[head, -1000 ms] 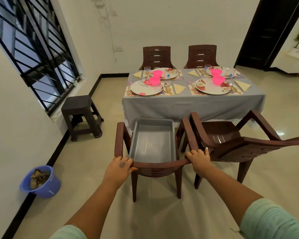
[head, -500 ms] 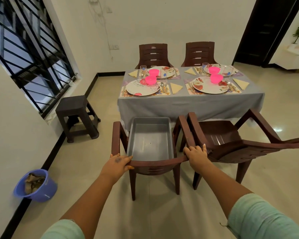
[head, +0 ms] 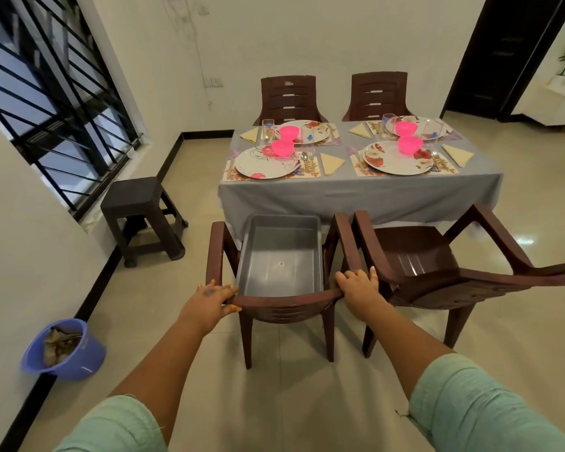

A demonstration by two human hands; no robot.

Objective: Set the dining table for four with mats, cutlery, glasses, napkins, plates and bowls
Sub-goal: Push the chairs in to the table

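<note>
At lower centre, the left hand (head: pixel 211 300) and right hand (head: pixel 359 288) each curl their fingers round the top rail of a brown chair (head: pixel 282 303), whose seat carries a grey tub (head: pixel 281 256). Beyond it, in the upper middle, the dining table (head: pixel 356 190) holds four settings: mats, plates, pink bowls, glasses, napkins, cutlery.

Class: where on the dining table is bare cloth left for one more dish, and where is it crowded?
Bare: the tablecloth strip along the near edge. Crowded: the pink bowls and glasses mid-table.
</note>
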